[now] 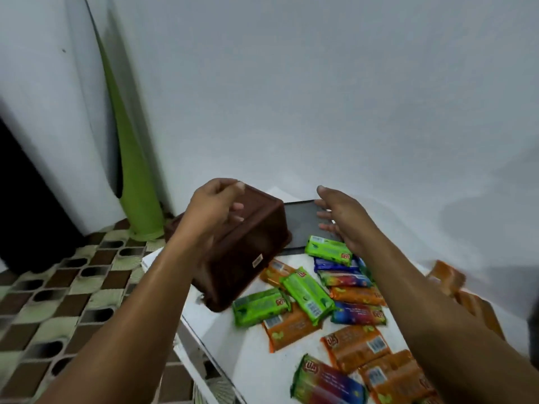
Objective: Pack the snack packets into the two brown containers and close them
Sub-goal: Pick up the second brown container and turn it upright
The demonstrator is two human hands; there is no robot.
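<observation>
Snack packets (335, 313) lie scattered on the white table (250, 351), from 5 o'clock toward centre; none is packed yet. At centre, the left hand (214, 211) grips a brown container (245, 252), which is tilted, bottom up. At 1 o'clock of it, the right hand (338, 220), fingers spread, reaches over a flat dark lid (303, 223). Step in hand, by judgement: preparing the container. Next: set it upright beside the packets.

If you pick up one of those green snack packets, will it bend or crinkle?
The green snack packet would probably crinkle, since its wrapper looks thin and shiny. It likely stays fairly stiff, because it lies flat like a bar. It seems light and might feel a bit slippery on the white table.
</observation>
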